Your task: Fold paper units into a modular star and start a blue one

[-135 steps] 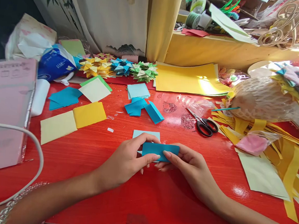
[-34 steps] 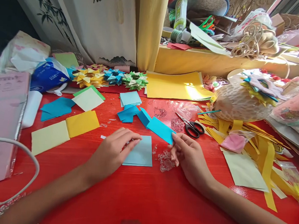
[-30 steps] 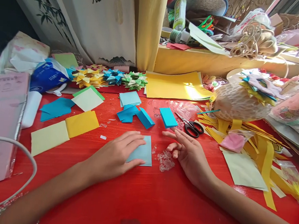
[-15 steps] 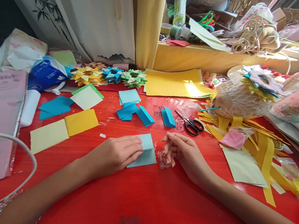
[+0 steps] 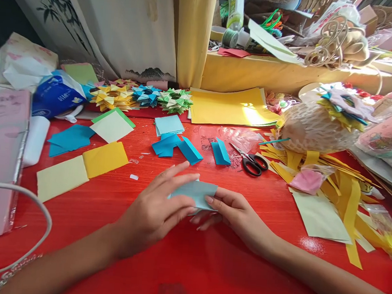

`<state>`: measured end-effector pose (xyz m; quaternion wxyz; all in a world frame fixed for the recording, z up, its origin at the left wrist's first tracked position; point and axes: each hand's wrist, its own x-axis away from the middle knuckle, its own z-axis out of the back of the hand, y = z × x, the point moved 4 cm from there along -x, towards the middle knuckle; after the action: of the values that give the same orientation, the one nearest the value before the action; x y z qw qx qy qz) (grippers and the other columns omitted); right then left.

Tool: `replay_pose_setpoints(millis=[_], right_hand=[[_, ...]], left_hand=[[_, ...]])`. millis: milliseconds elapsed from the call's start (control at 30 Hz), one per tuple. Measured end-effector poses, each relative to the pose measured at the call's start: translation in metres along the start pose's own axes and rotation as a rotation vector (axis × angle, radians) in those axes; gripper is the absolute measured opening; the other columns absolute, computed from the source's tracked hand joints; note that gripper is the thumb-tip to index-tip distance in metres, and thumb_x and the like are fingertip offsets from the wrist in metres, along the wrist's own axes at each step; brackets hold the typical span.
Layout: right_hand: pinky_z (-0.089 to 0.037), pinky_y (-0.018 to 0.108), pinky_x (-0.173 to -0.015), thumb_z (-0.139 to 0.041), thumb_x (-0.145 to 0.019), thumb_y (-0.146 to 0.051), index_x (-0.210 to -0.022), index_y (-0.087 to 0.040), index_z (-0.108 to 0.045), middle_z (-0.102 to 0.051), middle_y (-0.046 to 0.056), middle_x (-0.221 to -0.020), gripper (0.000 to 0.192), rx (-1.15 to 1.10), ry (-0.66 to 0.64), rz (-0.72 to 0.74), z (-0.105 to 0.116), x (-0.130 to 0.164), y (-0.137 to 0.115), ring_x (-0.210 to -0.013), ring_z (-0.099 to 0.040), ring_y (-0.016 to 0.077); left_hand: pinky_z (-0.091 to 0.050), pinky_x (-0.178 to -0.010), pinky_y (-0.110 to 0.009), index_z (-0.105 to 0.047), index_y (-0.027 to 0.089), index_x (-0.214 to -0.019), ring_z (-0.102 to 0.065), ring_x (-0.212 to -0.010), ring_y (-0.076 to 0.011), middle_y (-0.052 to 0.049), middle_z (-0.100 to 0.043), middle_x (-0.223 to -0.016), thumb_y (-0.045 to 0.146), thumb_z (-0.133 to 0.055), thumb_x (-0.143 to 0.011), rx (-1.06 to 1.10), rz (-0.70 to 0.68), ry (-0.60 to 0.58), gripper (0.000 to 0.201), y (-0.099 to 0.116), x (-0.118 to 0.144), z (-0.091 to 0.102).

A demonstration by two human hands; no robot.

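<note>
A light blue square of paper [image 5: 195,193], folded in two, is held up between my hands over the red table. My right hand [image 5: 233,209] pinches its right end, thumb on the near face and the other fingers behind or below. My left hand [image 5: 157,203] is at its left end with fingers parted, some lying across the paper; part of that grip is hidden. Just beyond lie bright blue folded papers [image 5: 190,150], another folded blue piece [image 5: 221,152] and black-handled scissors [image 5: 251,162]. A stack of light blue squares [image 5: 169,125] is behind them.
Yellow and cream papers [image 5: 105,159] and blue sheets [image 5: 71,139] lie left, near a white cable [image 5: 46,221]. Folded paper rings [image 5: 175,101] and yellow sheets [image 5: 226,106] line the back. Yellow strips [image 5: 350,213] and a pale green sheet [image 5: 319,215] are on the right.
The light blue paper has come up off the table and is now folded over. My right hand has moved left and taken its right end; my left hand has raised and spread its fingers.
</note>
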<state>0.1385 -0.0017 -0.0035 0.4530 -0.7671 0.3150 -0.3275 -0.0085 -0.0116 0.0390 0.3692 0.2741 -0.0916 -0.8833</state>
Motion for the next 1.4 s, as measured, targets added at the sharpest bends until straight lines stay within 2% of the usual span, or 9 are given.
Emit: replay_pose_setpoints(millis=[67,133,200,300,400,500,600,1100,1400], right_hand=[[-0.054,0.03,-0.067,-0.048,-0.085,-0.032,-0.104,-0.014,-0.057,-0.065,0.005,-0.078,0.028,0.025,-0.017,0.009,0.0,0.0,-0.001,-0.073,-0.064,0.016],[-0.054,0.03,-0.066,-0.042,-0.087,-0.035,-0.104,-0.014,-0.057,-0.065,0.006,-0.078,0.03,0.031,-0.021,0.023,-0.001,0.001,-0.002,-0.073,-0.064,0.0163],[-0.053,0.03,-0.066,-0.038,-0.088,-0.038,-0.103,-0.015,-0.058,-0.065,0.006,-0.078,0.034,0.032,-0.031,0.036,-0.004,0.002,-0.003,-0.073,-0.064,0.0162],[-0.053,0.029,-0.068,-0.049,-0.083,-0.037,-0.101,-0.016,-0.057,-0.065,0.004,-0.079,0.028,0.085,-0.059,0.04,-0.008,0.004,-0.004,-0.074,-0.065,0.0157],[-0.053,0.027,-0.067,-0.054,-0.08,-0.033,-0.094,-0.016,-0.057,-0.066,0.003,-0.078,0.022,0.138,-0.02,0.033,-0.008,0.004,-0.004,-0.071,-0.066,0.0151],[-0.053,0.026,-0.065,-0.052,-0.082,-0.032,-0.087,-0.015,-0.056,-0.067,0.003,-0.074,0.018,0.132,0.038,0.034,-0.004,0.003,-0.004,-0.067,-0.066,0.015],[-0.053,0.026,-0.065,-0.052,-0.083,-0.031,-0.085,-0.015,-0.055,-0.067,0.003,-0.071,0.017,0.118,0.057,0.04,-0.002,0.002,-0.004,-0.066,-0.066,0.0145],[-0.053,0.026,-0.063,-0.05,-0.084,-0.032,-0.086,-0.012,-0.056,-0.066,0.004,-0.068,0.021,0.113,0.056,0.038,-0.002,0.002,-0.002,-0.064,-0.066,0.0146],[-0.052,0.026,-0.061,-0.051,-0.082,-0.035,-0.082,-0.013,-0.058,-0.067,0.004,-0.068,0.023,0.109,0.068,0.031,-0.002,0.002,-0.002,-0.062,-0.066,0.0146]], left_hand=[[-0.043,-0.09,-0.031,-0.06,0.018,-0.081,-0.046,-0.114,-0.0208,-0.007,-0.05,-0.123,0.018,-0.046,-0.084,0.12,0.156,-0.009,0.013,-0.005,-0.001,-0.003],[-0.045,-0.08,-0.024,-0.058,0.019,-0.079,-0.053,-0.101,-0.0161,-0.005,-0.054,-0.113,0.021,-0.047,-0.085,0.201,0.256,-0.014,0.012,-0.008,0.0,-0.005],[-0.045,-0.075,-0.02,-0.057,0.019,-0.079,-0.055,-0.091,-0.013,-0.003,-0.057,-0.097,0.02,-0.048,-0.084,0.252,0.291,-0.005,0.01,-0.009,0.0,-0.006],[-0.044,-0.071,-0.018,-0.056,0.019,-0.081,-0.054,-0.08,-0.0102,-0.001,-0.056,-0.084,0.019,-0.047,-0.084,0.311,0.311,0.01,0.01,-0.007,0.0,-0.006],[-0.045,-0.069,-0.018,-0.056,0.021,-0.088,-0.055,-0.082,-0.0107,-0.001,-0.057,-0.088,0.025,-0.048,-0.084,0.349,0.373,-0.009,0.01,-0.007,0.0,-0.006],[-0.046,-0.063,-0.017,-0.052,0.026,-0.104,-0.055,-0.086,-0.0128,-0.001,-0.057,-0.098,0.033,-0.053,-0.081,0.372,0.451,-0.052,0.025,-0.008,0.001,-0.006],[-0.047,-0.06,-0.018,-0.05,0.028,-0.11,-0.056,-0.084,-0.0131,-0.001,-0.057,-0.101,0.036,-0.054,-0.079,0.382,0.509,-0.064,0.032,-0.01,0.001,-0.006],[-0.05,-0.059,-0.022,-0.052,0.025,-0.105,-0.06,-0.074,-0.0129,-0.001,-0.062,-0.094,0.036,-0.052,-0.08,0.466,0.598,-0.053,0.027,-0.016,0.008,-0.015],[-0.048,-0.056,-0.022,-0.053,0.025,-0.103,-0.059,-0.069,-0.0127,-0.001,-0.063,-0.089,0.036,-0.051,-0.081,0.43,0.571,-0.037,0.025,-0.015,0.008,-0.015]])
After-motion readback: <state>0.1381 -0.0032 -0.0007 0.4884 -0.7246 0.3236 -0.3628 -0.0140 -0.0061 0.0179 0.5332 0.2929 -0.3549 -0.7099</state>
